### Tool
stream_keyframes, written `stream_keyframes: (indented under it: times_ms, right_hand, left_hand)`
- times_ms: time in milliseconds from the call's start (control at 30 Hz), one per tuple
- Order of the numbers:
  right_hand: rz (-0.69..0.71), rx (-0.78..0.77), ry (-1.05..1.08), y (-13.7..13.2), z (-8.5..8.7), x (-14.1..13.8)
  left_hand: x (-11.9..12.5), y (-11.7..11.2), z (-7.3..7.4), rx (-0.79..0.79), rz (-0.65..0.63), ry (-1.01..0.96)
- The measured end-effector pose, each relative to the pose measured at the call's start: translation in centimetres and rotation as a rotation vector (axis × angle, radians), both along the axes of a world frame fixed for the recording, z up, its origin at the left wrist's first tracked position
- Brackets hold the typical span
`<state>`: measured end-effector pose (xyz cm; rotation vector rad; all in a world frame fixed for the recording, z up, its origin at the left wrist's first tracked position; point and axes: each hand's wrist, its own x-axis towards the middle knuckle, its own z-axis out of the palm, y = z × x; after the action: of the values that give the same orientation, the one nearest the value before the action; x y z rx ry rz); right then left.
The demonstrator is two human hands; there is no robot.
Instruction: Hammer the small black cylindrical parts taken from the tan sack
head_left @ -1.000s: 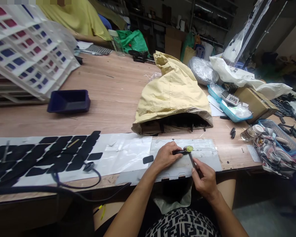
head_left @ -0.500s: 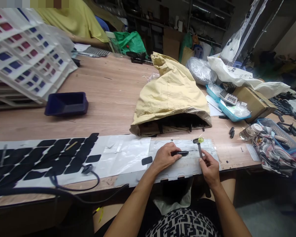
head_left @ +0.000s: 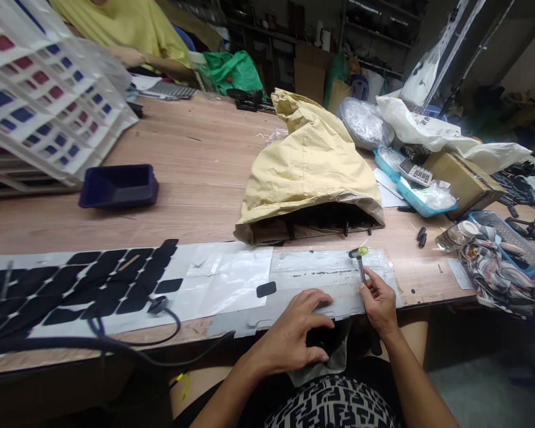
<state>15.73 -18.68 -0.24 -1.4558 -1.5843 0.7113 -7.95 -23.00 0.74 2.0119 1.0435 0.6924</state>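
Note:
My right hand [head_left: 378, 301] is closed on the handle of a small hammer [head_left: 359, 261] with a yellow-green head, which rests on the clear plastic sheet [head_left: 330, 264] at the table's front edge. My left hand [head_left: 294, 336] hangs just below the table edge, fingers spread and loosely curled over the mouth of a grey bag [head_left: 325, 356] in my lap. Nothing shows in its fingers. A single black pad [head_left: 267, 289] lies on the sheet to the left of my hands.
A tan sack [head_left: 310, 166] lies open with black parts inside. Rows of black pads [head_left: 80, 285] and a black cable [head_left: 129, 339] lie to the left. A dark blue tray [head_left: 118, 185], white racks [head_left: 40, 95], blue baskets [head_left: 421, 199] and a person in yellow [head_left: 129, 30] lie beyond.
My left hand has left the table with the black piece it pinned down and dropped to the bag below the edge. My right hand keeps the hammer, head resting on the sheet.

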Motion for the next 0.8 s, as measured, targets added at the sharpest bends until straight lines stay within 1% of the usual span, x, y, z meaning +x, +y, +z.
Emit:
stream_keyframes:
  times_ms: [33, 67, 100, 167, 233, 267, 300, 333, 400, 467, 533, 600, 633, 700, 800]
  right_hand:
    - [0.0, 0.003, -0.006, 0.0, 0.0, 0.0]
    - [-0.001, 0.008, -0.01, 0.0, 0.0, 0.0]
    - [-0.004, 0.011, -0.012, 0.0, 0.0, -0.1]
    - [-0.009, 0.019, -0.012, 0.0, -0.1, -0.1]
    - [-0.004, 0.026, -0.016, 0.0, -0.1, -0.1]
    - [-0.001, 0.032, -0.022, 0.0, -0.2, 0.0]
    - [0.001, 0.038, -0.031, 0.0, -0.2, 0.0]
    - [0.0, 0.045, -0.039, -0.1, -0.3, 0.0]
    - [-0.004, 0.058, -0.054, -0.1, -0.4, 0.0]
    - [-0.005, 0.065, -0.058, -0.2, -0.4, 0.1]
    - [-0.001, 0.066, -0.055, -0.3, -0.4, 0.1]
    - [0.002, 0.066, -0.055, -0.3, -0.4, 0.0]
    - [0.002, 0.065, -0.057, -0.4, -0.4, 0.0]
    - [-0.001, 0.064, -0.064, -0.4, -0.3, 0.0]
    - [-0.005, 0.06, -0.068, -0.3, -0.2, 0.0]
  left_hand:
    - [-0.1, 0.7, 0.1, -0.019, 0.046, -0.031]
    - [-0.2, 1.7, 0.3, -0.04, 0.129, -0.066]
    - [-0.4, 3.1, 0.5, -0.063, 0.249, -0.098]
    - [-1.1, 6.3, 0.9, -0.096, 0.567, -0.13]
    - [-1.9, 9.6, 1.2, -0.101, 0.878, -0.092]
    - [-2.4, 11.2, 1.2, -0.083, 1.008, -0.043]
    - [-2.8, 12.5, 1.1, -0.088, 1.086, 0.021]
    - [-3.2, 13.7, 1.0, -0.106, 1.136, 0.085]
    - [-3.7, 15.3, 0.7, -0.188, 1.162, 0.197]
    - [-3.9, 15.9, 0.4, -0.27, 1.154, 0.256]
    - [-3.9, 15.6, 0.3, -0.291, 1.148, 0.269]
    - [-3.7, 14.5, 0.4, -0.23, 1.117, 0.234]
    - [-3.5, 13.7, 0.5, -0.183, 1.08, 0.204]
    - [-2.8, 11.8, 0.7, -0.101, 0.937, 0.138]
    - [-1.4, 9.1, 0.6, -0.027, 0.618, 0.106]
